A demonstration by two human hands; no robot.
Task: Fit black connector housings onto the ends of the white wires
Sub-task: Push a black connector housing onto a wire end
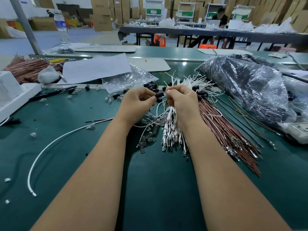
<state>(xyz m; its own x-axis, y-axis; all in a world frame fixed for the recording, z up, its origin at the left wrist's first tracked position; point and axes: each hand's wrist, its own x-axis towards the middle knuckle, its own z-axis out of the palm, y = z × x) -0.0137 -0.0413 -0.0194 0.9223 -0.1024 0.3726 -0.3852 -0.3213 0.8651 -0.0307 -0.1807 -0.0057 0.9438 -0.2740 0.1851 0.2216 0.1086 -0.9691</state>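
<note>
My left hand [138,104] pinches a black connector housing [159,95] above the green table. My right hand [180,100] pinches something small and glassy at the housing's right end; a white wire [157,108] loops down below the hands. Under my right hand lies a bundle of white wires [171,130] with metal terminals at the near ends. Loose black housings [152,86] lie just behind the hands. More white wire ends [196,80] fan out behind my right hand.
A bundle of brown wires [223,127] lies right of the white ones. A large plastic bag of dark parts [246,84] fills the right. Small clear bulbs [115,97], a clear bag [130,79], paper [95,67], a black pen [53,93] and a long white wire [50,144] lie left.
</note>
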